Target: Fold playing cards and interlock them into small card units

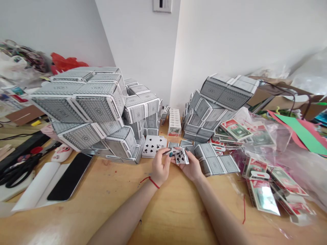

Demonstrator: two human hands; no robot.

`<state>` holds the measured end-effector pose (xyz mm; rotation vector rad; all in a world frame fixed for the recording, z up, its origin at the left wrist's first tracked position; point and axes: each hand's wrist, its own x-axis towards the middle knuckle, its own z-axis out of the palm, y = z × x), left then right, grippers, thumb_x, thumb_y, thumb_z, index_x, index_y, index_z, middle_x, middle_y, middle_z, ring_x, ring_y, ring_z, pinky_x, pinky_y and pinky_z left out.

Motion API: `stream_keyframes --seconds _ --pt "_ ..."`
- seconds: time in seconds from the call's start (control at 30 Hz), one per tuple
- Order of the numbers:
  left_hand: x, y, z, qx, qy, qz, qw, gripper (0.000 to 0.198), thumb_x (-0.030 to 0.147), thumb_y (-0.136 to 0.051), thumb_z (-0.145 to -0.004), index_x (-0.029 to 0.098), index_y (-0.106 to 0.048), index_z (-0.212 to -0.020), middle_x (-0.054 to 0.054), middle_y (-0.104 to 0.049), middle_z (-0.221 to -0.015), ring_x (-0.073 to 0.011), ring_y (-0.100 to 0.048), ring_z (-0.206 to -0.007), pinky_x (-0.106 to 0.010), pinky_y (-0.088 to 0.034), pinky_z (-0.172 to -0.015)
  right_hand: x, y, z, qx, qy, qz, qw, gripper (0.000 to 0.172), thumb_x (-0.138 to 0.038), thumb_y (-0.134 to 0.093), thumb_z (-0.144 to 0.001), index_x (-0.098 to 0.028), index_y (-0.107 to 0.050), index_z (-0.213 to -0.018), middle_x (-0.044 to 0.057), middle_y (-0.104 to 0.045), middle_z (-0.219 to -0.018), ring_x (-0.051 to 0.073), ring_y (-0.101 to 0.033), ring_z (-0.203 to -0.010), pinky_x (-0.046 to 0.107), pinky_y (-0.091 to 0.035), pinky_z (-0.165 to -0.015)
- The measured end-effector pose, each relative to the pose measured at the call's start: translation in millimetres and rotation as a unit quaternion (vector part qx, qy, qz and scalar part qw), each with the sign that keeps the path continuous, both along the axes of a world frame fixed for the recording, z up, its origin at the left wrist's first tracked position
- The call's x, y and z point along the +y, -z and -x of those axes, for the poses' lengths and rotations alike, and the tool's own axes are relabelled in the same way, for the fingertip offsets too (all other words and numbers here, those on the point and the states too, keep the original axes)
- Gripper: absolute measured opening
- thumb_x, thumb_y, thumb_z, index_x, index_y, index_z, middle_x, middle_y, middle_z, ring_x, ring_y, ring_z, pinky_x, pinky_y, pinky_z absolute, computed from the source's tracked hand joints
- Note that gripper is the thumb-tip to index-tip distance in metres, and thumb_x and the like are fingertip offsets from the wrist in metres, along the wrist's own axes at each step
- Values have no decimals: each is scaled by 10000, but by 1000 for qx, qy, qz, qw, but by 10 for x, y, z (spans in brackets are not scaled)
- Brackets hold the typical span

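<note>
"Where do the playing cards [181, 157] sit from your grip?"

"Right in it. They're held between your left hand [160, 166] and your right hand [191, 166], over the middle of the desk [173, 204], nearer its wall side than the near edge, which is out of view."

"Is either hand free?"

"Neither, by the look of it. Your left thumb and fingertips are closed on the cards from the left; your right hand cradles them from the right, fingers partly hidden behind. How many you hold, I can't tell."

"Which way does the long axis run?"

"The card with black pips faces up toward you, tilted. It's too overlapped and foreshortened to be sure of its long axis, but its visible face is nearer your right palm than your left."

"And around the grip?"

"The pile of loose cards [154, 146] lies face up just left of your left hand, toward the desk's wall side. The folded card blocks [216, 161] lie just right of your right hand. So if the work calls for another loose card, I judge your left hand the nearer one; for those blocks, your right."
</note>
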<state>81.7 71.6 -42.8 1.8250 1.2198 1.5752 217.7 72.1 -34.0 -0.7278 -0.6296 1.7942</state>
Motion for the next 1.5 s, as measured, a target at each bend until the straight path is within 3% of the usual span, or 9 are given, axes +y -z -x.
stream_keyframes --seconds 0.17,0.4,0.67,0.9,1.27,1.5 --pt "10 -4 -20 21 46 12 999 187 188 -446 -815 179 -487 -997 -55 -583 -916 -131 -566 -843 -271 -473 -745 9 -2 -8 -5 57 -13 998 332 -379 -514 -749 -213 -581 -1029 39 -642 -888 210 -586 -808 374 -449 -738" --pt "0 -85 -18 62 136 13 989 139 188 -478 -783 180 -500 -921 -69 -567 -948 -160 -538 -914 -319 -453 -799 -15 4 6 -131 137 -67 980 266 -346 -574 -718 -217 -603 -949 28 -634 -893 201 -561 -823 302 -420 -711" --pt "-3 -171 -8 108 164 44 980 140 238 -528 -745 183 -498 -871 -72 -539 -925 -185 -509 -889 -346 -436 -784 -29 28 2 -246 144 -130 950 242 -340 -596 -700 -230 -642 -910 31 -599 -993 221 -499 -950 318 -368 -830" --pt "-11 -166 -7 100 169 77 978 114 253 -445 -803 180 -491 -879 -71 -537 -913 -165 -514 -841 -316 -435 -755 -26 42 4 -236 149 -126 952 248 -337 -586 -708 -226 -634 -925 31 -602 -977 209 -513 -909 320 -367 -829" --pt "-19 -122 -35 109 162 55 979 213 187 -561 -696 197 -463 -885 -82 -523 -1081 -221 -471 -1048 -398 -396 -870 -3 58 6 -174 185 -71 965 261 -375 -579 -709 -214 -611 -913 8 -623 -810 160 -534 -663 262 -390 -593" --pt "-21 -142 -54 116 148 32 982 349 196 -569 -691 190 -463 -1023 -97 -520 -1084 -222 -467 -1055 -409 -387 -892 2 64 14 -161 194 -66 965 233 -365 -568 -723 -213 -612 -893 23 -629 -865 188 -554 -744 278 -403 -631"
